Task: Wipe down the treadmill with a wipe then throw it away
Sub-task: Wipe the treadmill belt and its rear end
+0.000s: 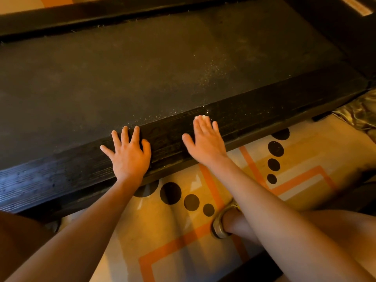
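Wipe [201, 117] mostly hidden under flat right hand [205, 141] | left hand [129, 153] flat, empty, on treadmill [61, 176]

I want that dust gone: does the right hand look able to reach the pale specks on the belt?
Probably yes. The right hand lies flat on the near rail, a white scrap, perhaps the wipe, under its fingertips. The specks begin just past them on the belt, with nothing between.

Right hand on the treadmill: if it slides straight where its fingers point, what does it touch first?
The right hand would first push the small white clump at its fingertips, possibly the wipe, then reach the dusty treadmill belt.
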Tool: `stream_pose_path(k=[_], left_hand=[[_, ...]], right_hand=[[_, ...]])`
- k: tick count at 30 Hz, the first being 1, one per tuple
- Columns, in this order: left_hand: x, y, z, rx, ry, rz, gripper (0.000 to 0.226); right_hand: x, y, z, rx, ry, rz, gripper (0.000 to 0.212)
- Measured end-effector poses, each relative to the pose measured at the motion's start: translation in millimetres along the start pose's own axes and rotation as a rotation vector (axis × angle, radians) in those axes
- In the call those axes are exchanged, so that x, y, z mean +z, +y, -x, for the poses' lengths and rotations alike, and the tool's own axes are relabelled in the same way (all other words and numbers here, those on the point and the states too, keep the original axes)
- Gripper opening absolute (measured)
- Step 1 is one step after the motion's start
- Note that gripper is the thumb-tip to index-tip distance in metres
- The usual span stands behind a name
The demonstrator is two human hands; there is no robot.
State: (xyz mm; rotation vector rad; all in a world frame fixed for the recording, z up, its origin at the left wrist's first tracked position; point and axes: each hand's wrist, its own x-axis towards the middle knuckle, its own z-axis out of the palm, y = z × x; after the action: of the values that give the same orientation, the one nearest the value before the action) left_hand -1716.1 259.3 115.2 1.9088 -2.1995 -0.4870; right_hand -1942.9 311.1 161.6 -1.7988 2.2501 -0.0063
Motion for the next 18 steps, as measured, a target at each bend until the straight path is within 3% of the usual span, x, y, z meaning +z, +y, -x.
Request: stream_pose_path(k=[4,9,14,18], left_hand=[[0,-1,1,-0.004,-0.001,-0.005,0.056],[1,-1,0,0.000,-0.003,-0.004,0.056],[0,-1,1,-0.008,-0.005,-0.013,0.057],[0,0,2,0.002,-0.001,-0.010,0.056]], right_hand=[[11,-12,18,-0.207,-0.043,-0.019,0.070],[-1,1,-1,0.000,0.001,0.007,0.072],[16,-25,35,-0.255,-0.056,-0.018,0.070],[2,9,7,-0.002,0.017,-0.027,0.070]])
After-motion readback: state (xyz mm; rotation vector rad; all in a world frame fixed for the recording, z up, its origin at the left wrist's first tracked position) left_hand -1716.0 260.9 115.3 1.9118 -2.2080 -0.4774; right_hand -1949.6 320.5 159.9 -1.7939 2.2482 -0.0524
